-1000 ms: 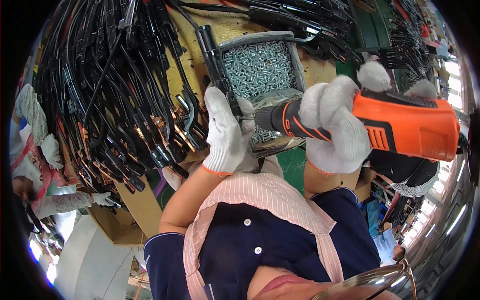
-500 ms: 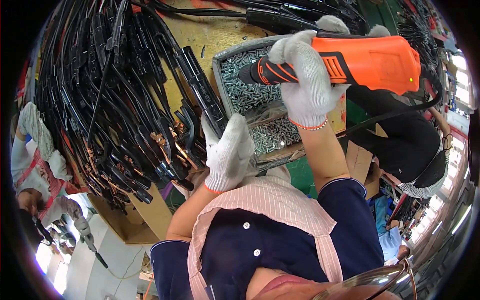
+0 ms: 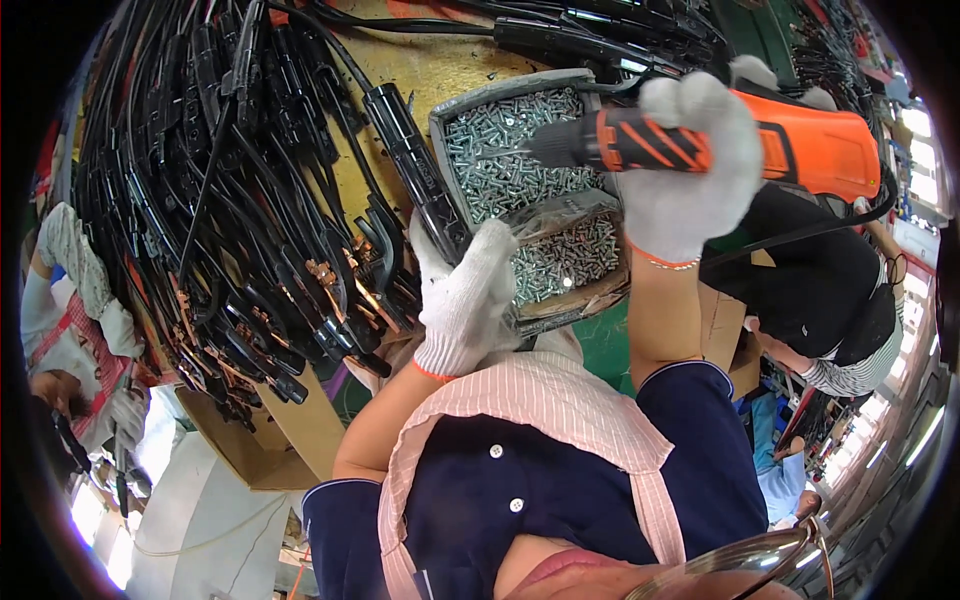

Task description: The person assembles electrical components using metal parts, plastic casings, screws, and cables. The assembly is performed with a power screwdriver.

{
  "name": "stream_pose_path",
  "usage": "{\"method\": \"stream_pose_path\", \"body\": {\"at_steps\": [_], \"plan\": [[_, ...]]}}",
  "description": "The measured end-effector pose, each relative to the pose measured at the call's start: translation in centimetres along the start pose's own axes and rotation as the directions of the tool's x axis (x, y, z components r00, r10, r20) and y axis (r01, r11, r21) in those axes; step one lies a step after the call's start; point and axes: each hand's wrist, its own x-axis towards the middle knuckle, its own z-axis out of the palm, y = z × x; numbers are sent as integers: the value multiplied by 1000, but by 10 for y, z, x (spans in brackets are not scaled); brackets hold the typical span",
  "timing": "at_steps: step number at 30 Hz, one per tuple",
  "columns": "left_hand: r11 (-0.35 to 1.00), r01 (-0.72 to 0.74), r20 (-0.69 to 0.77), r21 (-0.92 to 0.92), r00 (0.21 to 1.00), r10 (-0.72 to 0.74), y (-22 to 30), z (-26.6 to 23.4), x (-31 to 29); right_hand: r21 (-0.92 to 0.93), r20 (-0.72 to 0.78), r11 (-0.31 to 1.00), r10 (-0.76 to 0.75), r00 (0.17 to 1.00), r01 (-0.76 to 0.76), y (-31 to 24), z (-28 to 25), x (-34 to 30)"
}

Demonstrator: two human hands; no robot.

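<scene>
My right hand (image 3: 700, 175), in a white glove, is wrapped round an orange and black electric screwdriver (image 3: 838, 150). Its black nose points left, above the screws (image 3: 490, 180), and looks slightly blurred. What sits at its tip is too small to tell. My gloved left hand (image 3: 462, 300) grips the lower end of a black welding electrode holder (image 3: 412, 155), thumb and fingers on either side of it. A cable runs from the holder's upper end. The holder slants along the left side of a grey divided tray (image 3: 437, 150) with loose screws in both compartments.
Many black holders with cables and copper parts (image 3: 320, 275) heap up on the left of the yellow bench top (image 3: 430, 65). More cables (image 3: 560, 40) lie across the back. A cardboard box (image 3: 300, 430) stands below left. Other people work at both sides, one in black (image 3: 810, 270).
My right hand has moved to the right and slightly nearer with the screwdriver, uncovering more of the screws. My left hand and the electrode holder have barely shifted.
</scene>
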Motion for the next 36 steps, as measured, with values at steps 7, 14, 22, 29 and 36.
{"method": "stream_pose_path", "body": {"at_steps": [7, 14, 22, 29, 36], "plan": [[1000, 24, 57, 0, 998, -24, 5, 2, -3, 424, -7, 903, 74, 997, -64, -27, -18, 8], [1000, 8, 62, 18, 998, -9, 6, 6, -5, 184, -159, 982, -3, 987, 32, -17, -31, 0], [1000, 0, 51, -3, 999, 1, 5, 6, -5, 386, -114, 922, 68, 991, -19, -27, -28, 4], [1000, 26, 63, -8, 998, -25, 5, 4, -4, 445, -112, 894, 108, 988, -48, -18, -18, -9], [999, 35, 67, 18, 997, -36, 4, 2, -2, 419, -80, 904, 129, 988, -84, -10, -17, -14]]}}
